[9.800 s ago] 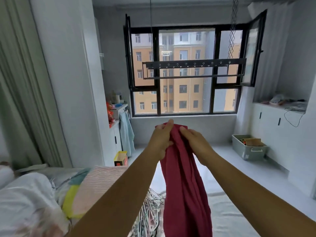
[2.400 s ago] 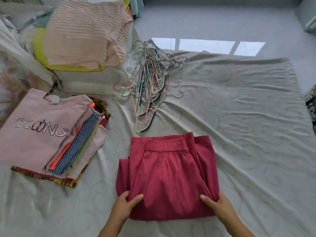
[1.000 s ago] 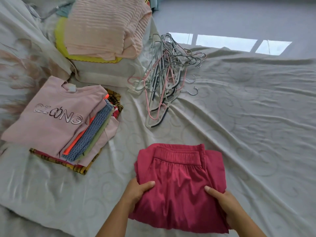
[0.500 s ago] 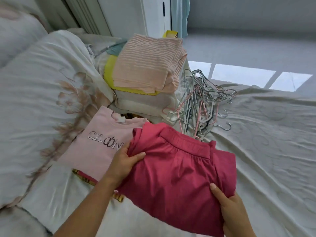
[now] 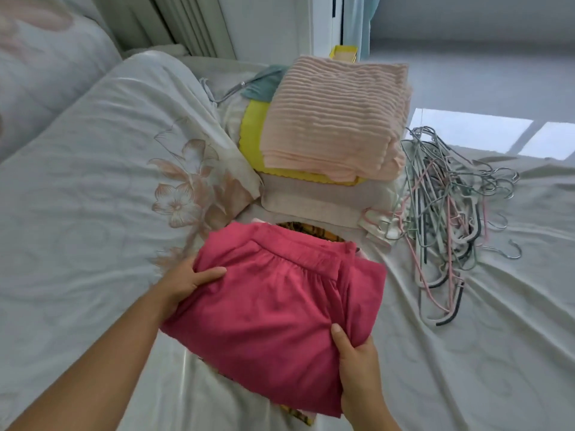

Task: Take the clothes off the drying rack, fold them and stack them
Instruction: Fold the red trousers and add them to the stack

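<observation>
Edges sit pinched by left hand [image 5: 183,283] and right hand [image 5: 357,368]; lower the folded red garment [image 5: 267,306] flat, squared on the stack [image 5: 314,234] beneath, then release.

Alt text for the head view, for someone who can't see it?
The left hand and right hand grip a folded red garment by its side edges over a mostly hidden stack of folded clothes on a white bedsheet. Behind sits a pile topped by a ribbed pink cloth, with hangers heaped to its right.
</observation>
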`<state>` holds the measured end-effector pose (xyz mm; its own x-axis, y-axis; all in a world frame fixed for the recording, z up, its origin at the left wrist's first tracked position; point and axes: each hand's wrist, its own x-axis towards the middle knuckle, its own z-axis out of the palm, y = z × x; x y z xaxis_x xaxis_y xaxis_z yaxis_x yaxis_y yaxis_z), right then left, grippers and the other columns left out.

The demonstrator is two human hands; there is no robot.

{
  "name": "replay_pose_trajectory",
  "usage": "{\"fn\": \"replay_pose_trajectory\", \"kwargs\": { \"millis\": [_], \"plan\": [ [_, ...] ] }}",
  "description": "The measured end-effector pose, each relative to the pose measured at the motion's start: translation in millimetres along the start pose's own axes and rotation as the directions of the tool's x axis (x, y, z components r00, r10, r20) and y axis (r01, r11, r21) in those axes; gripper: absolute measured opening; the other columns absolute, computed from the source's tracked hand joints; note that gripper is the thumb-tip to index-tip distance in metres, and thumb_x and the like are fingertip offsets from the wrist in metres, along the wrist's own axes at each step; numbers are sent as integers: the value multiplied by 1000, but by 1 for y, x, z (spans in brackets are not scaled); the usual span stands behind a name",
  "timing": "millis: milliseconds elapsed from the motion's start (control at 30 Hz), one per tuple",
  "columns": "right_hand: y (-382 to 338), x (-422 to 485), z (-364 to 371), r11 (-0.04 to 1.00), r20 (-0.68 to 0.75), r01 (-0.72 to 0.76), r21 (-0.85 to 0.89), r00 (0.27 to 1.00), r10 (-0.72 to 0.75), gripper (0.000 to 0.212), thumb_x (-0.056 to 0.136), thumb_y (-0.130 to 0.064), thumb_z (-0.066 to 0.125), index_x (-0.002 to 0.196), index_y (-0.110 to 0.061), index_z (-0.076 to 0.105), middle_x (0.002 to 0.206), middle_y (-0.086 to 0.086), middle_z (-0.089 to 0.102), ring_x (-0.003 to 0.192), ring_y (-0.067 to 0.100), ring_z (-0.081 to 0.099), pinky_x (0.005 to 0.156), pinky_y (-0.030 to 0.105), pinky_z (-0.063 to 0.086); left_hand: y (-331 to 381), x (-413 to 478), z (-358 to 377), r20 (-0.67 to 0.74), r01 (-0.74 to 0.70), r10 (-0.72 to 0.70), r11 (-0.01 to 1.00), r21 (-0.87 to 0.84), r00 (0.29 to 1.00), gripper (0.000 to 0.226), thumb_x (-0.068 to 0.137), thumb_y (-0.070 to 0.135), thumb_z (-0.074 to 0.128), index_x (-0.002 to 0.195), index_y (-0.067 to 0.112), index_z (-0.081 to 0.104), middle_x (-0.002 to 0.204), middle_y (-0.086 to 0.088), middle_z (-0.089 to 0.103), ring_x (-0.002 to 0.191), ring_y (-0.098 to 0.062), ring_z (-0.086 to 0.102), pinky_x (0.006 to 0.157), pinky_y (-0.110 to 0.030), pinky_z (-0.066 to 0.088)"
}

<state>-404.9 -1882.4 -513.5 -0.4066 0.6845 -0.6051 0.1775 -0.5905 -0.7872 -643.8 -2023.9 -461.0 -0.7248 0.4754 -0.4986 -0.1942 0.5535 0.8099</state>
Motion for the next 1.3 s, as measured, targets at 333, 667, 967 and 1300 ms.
{"fn": "replay_pose_trajectory", "kwargs": {
  "millis": [333, 667, 967, 1300],
  "plan": [
    [18, 5, 7, 1000, -170, 15, -25, 985, -19, 128, 15, -83, 69, 123, -21, 44, 112, -4, 55, 98, 11, 55, 94, 28, 38, -33, 25, 18, 55, 34, -28, 993, -111, 998, 68, 65, 31, 83, 123, 24, 48, 98, 14, 60, 86, 1, 57, 68, -8, 45],
    [36, 27, 14, 986, -11, -159, 47, 987, 160, 68, 70, -46, 77, 126, -15, 56, 110, -3, 66, 103, 15, 61, 102, 38, 43, -53, 46, 21, 117, 125, -116, 990, -68, 986, 82, 47, 48, 86, 116, 14, 57, 95, 4, 66, 77, -2, 57, 61, -14, 40],
    [48, 35, 16, 999, -131, -38, 5, 991, 38, 88, 47, -51, 87, 119, -12, 58, 107, 3, 69, 97, 15, 66, 92, 37, 51, -59, 61, 13, 101, 238, -242, 970, 50, 965, 110, 15, 73, 79, 110, 19, 61, 103, -2, 69, 95, -17, 63, 92, -35, 47],
    [59, 57, 9, 992, -42, -94, -83, 995, 91, 103, 25, -77, 76, 112, -26, 56, 113, -1, 63, 103, 13, 61, 95, 35, 47, -60, 61, 20, 151, 237, -256, 962, 133, 955, 146, 9, 87, 64, 132, 11, 48, 117, -5, 61, 103, -19, 56, 98, -32, 37]
  ]
}}
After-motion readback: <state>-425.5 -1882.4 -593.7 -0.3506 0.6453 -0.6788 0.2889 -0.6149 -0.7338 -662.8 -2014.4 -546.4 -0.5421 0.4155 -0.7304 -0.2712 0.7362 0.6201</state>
